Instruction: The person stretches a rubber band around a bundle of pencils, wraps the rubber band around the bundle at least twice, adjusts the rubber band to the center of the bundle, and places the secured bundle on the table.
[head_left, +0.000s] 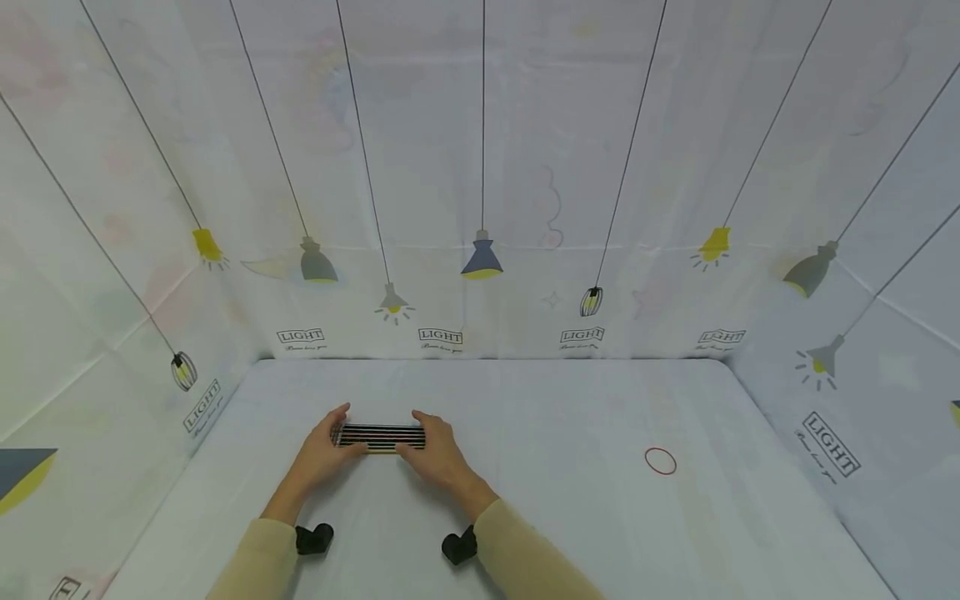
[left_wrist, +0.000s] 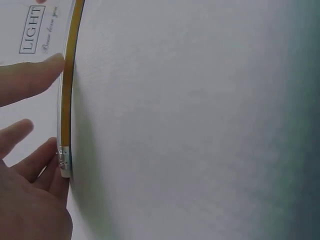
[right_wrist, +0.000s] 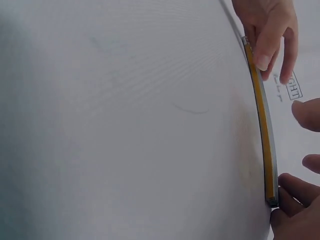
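Several pencils (head_left: 382, 437) lie side by side in a flat row, showing dark and pale stripes in the head view. A yellow pencil (left_wrist: 67, 110) with a metal ferrule and pale eraser forms the near side. My left hand (head_left: 326, 442) holds the eraser end of the row, its thumb on the near edge and fingers round the far side. Opposite it, my right hand (head_left: 441, 457) spans the other end, with thumb near and index finger far. Its lower fingers meet the pencil ends in the right wrist view. The hands partly hide both ends.
A thin red ring (head_left: 661, 461), like a rubber band, lies on the white table (head_left: 585, 517) to the right. White cloth walls (head_left: 525, 167) printed with hanging lamps close off the back and sides. Black wrist cameras (head_left: 459, 546) sit at both cuffs.
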